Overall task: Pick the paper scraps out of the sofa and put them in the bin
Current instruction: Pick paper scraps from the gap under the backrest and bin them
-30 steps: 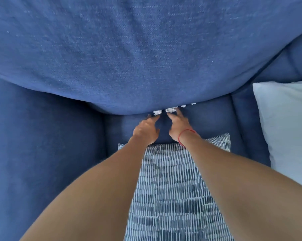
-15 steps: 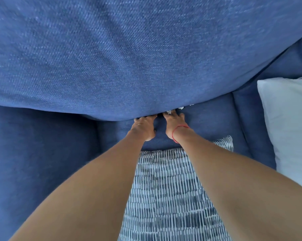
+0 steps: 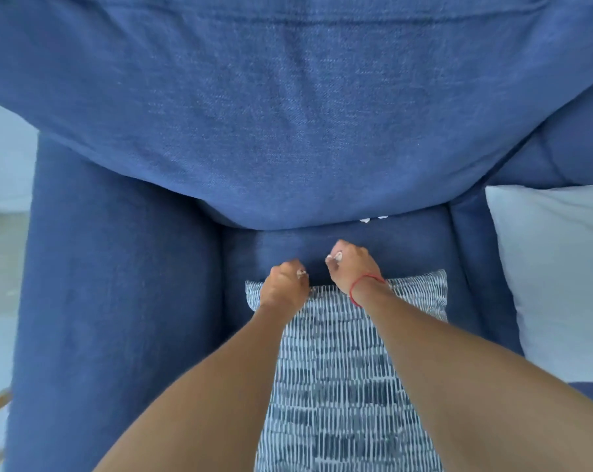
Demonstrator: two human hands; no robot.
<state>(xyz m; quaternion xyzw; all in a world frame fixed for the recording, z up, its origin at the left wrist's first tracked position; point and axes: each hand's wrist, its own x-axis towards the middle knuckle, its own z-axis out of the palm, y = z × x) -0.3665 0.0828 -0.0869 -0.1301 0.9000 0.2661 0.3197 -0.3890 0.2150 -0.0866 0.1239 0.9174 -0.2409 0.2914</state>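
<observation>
My left hand (image 3: 283, 289) is curled shut on a small white paper scrap (image 3: 301, 274) that peeks out by its fingers. My right hand (image 3: 354, 264), with a red string on its wrist, is also closed on a white paper scrap (image 3: 334, 257). Both hands hover over the blue sofa seat (image 3: 407, 247), a little in front of the crease under the back cushion (image 3: 288, 131). Two more white scraps (image 3: 373, 218) lie wedged in that crease, to the right of my hands. No bin is in view.
A blue-and-white patterned cushion (image 3: 339, 386) lies on the seat under my forearms. A pale blue pillow (image 3: 554, 267) leans at the right. The sofa's armrest (image 3: 118, 301) runs down the left, with light floor (image 3: 2, 267) beyond it.
Both hands reached into the crease under the back cushion, closed on scraps and drew back toward me. Fewer scraps show in the crease than before.
</observation>
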